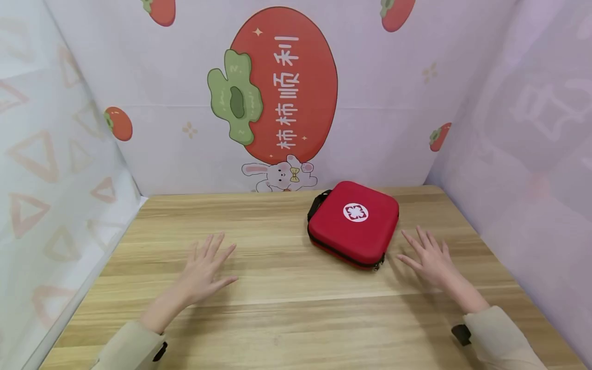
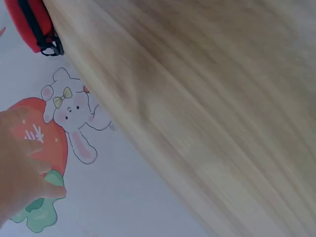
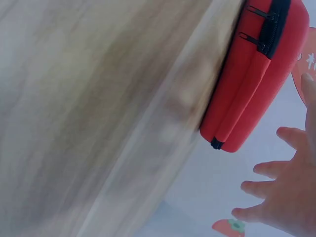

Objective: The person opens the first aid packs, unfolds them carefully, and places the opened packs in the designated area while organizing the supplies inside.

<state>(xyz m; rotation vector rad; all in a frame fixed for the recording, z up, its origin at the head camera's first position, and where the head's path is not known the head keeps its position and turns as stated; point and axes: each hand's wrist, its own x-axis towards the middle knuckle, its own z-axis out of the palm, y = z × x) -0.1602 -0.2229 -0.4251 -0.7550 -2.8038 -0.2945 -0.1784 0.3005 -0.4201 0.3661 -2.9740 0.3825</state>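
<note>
A red zippered first-aid case [image 1: 353, 223] lies closed on the wooden table, right of the middle, with a white round emblem on its lid. Its black carry strap [image 1: 318, 204] sticks out at the left corner. In the right wrist view two zipper pulls [image 3: 256, 24] show at the end of its black zip. My right hand [image 1: 430, 261] hovers just right of the case, fingers spread and holding nothing. Over the left part of the table is my left hand [image 1: 203, 272], also spread, well apart from the case.
The wood-grain table [image 1: 277, 318] reaches back to a white cloth wall [image 1: 379, 103] printed with persimmons and a rabbit. Pale cloth sides stand at the left [image 1: 60, 169] and right [image 1: 518, 144]. Dark straps show by both sleeves.
</note>
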